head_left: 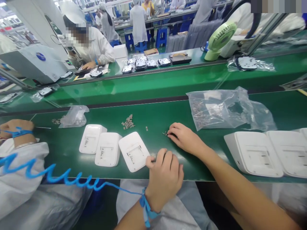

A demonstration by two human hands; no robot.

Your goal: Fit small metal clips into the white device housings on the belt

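My right hand reaches in low over the green bench, its thumb and fingertips pinched at a few small metal pieces. My left hand, wearing a blue wrist strap, is curled closed near the bench's front edge; whatever may be inside is hidden. Its outer finger is at the corner of a white plastic housing with a rectangular recess, lying tilted. Two similar white housings, one and another, are to its left. A pile of small metal pieces lies behind, with a single piece apart.
A clear plastic bag of metal parts lies at back right, a smaller bag at left. More white housings stand on the right. A co-worker's hand works at far left. A coiled blue cord crosses the front.
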